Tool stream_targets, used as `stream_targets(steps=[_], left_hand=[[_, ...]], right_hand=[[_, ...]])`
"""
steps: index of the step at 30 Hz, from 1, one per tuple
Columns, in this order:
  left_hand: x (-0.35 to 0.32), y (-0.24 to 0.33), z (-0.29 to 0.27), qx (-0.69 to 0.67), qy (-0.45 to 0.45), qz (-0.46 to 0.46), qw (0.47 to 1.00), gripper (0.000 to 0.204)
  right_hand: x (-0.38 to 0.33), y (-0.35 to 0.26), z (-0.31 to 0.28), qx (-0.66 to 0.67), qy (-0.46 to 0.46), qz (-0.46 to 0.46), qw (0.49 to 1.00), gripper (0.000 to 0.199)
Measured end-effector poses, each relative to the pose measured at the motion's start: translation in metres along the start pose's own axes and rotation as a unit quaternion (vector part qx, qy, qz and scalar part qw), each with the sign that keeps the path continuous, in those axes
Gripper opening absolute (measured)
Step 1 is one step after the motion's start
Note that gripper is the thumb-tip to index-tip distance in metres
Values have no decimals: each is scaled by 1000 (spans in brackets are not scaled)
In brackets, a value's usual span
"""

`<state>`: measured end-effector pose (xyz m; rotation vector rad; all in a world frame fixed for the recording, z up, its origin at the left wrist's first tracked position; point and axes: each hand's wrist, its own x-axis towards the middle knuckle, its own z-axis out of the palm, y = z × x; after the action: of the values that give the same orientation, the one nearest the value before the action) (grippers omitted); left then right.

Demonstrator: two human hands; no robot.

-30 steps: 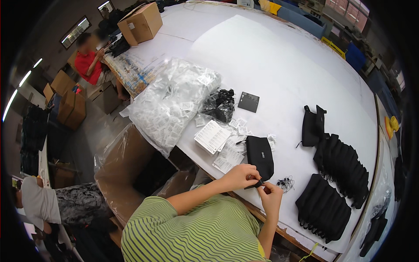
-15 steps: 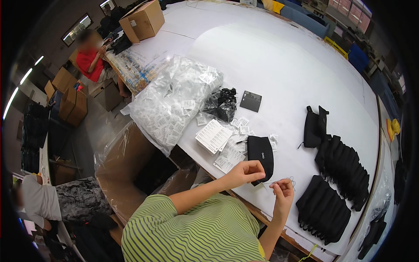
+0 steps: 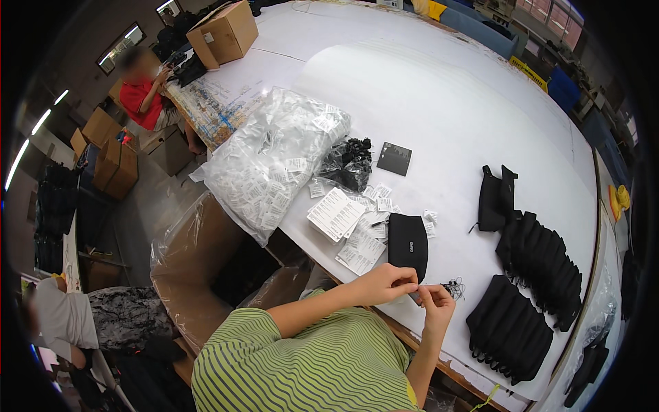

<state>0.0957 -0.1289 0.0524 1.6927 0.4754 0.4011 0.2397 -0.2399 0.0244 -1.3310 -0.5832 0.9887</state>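
Note:
A small black zip pouch (image 3: 410,240) with a light mark on its front lies on the white table just beyond my hands. My left hand (image 3: 392,284) is closed in a pinch below the pouch's near edge. Its fingertips meet those of my right hand (image 3: 434,303), which is pinched too. Between the fingertips is a thin string, mostly hidden by the fingers. A small tangle of thin black strings (image 3: 454,288) shows on the table beside my right hand. Left of the pouch are a stack of white printed cards (image 3: 336,214) and several loose white labels (image 3: 382,197).
A large clear bag of labels (image 3: 264,161) lies at the left table edge, beside a bag of black bits (image 3: 349,163) and a dark card (image 3: 395,158). Rows of black pouches (image 3: 509,329) fill the right. A person in red (image 3: 141,96) sits far left near a carton (image 3: 226,34).
My hands have come together, fingertips now meeting where a gap with a thin strand showed before. Both moved slightly lower, leaving more of the pouch and the string tangle in sight.

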Motion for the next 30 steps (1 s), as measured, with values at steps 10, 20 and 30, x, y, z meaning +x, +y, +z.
stream_targets(steps=[10, 20, 30], left_hand=[[2, -3, 0, -40, -1, 9, 999, 16], [3, -6, -1, -27, -8, 4, 1000, 17], [6, -19, 1, -164, -84, -33, 982, 17]], right_hand=[[2, 1, 2, 1, 10, -6, 1000, 10], [1, 1, -3, 0, 0, -5, 1000, 11], [-4, -4, -3, 83, -91, 6, 992, 12]])
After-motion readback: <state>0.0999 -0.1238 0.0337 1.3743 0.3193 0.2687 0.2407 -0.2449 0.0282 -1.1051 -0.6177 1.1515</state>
